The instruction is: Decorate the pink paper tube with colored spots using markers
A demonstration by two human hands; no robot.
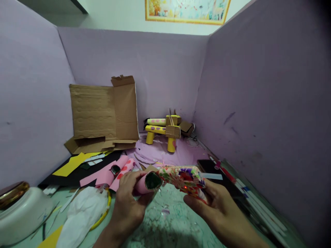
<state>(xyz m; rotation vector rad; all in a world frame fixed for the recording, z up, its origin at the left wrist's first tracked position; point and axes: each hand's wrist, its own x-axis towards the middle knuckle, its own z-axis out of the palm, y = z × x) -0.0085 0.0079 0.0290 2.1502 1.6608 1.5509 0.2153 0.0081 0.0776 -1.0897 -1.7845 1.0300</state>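
Observation:
My left hand [130,198] is closed around a pink paper-covered tube [141,186], its dark open end turned towards me. In my right hand [216,206] is a flower-patterned hot glue gun [178,175] with a small red light lit. A pale glue stick [213,176] sticks out of its back. The gun's front end is at the tube's rim; whether the tip touches it I cannot tell. Just beyond my left hand lie a pink tube with red dots [126,168] and pink paper pieces [103,174].
Behind stand yellow spotted animal figures [162,131] made of tubes and cardboard. An opened cardboard box [103,113] leans on the back wall. A crumpled white bag [84,212], a yellow ring [106,210] and a white bowl-like thing [23,213] lie left. Long sticks [261,206] run along the right wall.

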